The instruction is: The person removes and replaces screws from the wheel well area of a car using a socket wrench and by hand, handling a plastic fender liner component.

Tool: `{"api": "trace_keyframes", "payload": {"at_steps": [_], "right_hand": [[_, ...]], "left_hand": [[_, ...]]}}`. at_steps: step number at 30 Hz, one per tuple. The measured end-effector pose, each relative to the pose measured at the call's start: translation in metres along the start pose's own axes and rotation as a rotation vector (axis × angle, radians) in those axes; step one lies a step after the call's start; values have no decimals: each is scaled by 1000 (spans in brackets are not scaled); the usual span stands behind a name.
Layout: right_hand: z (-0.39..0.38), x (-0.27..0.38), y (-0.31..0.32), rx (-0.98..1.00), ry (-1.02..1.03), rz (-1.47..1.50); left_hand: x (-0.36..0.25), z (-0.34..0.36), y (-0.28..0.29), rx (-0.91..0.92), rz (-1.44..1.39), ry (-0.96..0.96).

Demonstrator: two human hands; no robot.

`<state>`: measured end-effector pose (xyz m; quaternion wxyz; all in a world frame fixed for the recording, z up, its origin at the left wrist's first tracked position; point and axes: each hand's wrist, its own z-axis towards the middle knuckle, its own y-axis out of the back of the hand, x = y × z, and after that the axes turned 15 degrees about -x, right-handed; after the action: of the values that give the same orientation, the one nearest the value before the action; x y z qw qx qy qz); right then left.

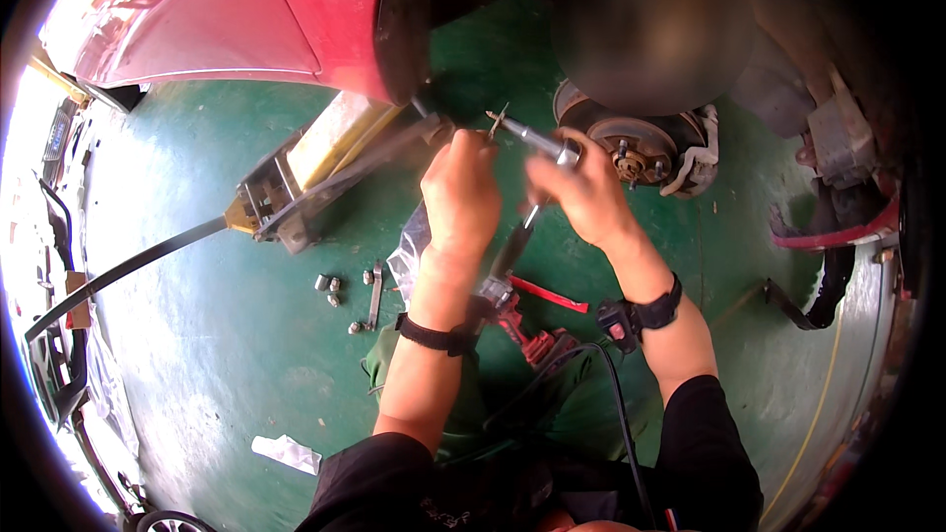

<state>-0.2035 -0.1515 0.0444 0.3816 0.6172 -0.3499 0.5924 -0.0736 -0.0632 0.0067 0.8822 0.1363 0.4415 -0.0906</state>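
Observation:
My right hand is closed round a ratchet wrench, its silver shaft pointing up and left and its black-gripped handle running down between my arms. My left hand is a fist just left of the shaft's tip. A thin, brass-coloured metal piece shows between the fist and the tip; I cannot make out its kind or whether my fingers grip it. To the right of my right hand is a wheel hub with a brake disc. Below the wrench lies a red power tool, partly covered by my left forearm.
A floor jack with a long dark handle stands at left, beside a red car body. Several nuts and a small flat wrench lie on the green floor. A red strip and a white scrap lie nearby.

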Motion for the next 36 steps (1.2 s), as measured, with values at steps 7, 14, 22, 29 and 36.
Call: {"api": "trace_keyframes", "payload": {"at_steps": [7,14,22,29,36], "right_hand": [[1,4,-1,95,-275,379],[3,-1,-9,-86,277,-97],[5,10,-3,66,-126,376],[-2,4,-13,-265,846,-361],[-7,8,-16,-150,396,65]], "left_hand": [[-4,1,3,13,17,-5],[-3,3,4,-18,3,-19],[-7,1,6,-56,-9,-90],[-13,0,4,-39,-57,49],[-11,2,5,-49,-28,-30]]}}
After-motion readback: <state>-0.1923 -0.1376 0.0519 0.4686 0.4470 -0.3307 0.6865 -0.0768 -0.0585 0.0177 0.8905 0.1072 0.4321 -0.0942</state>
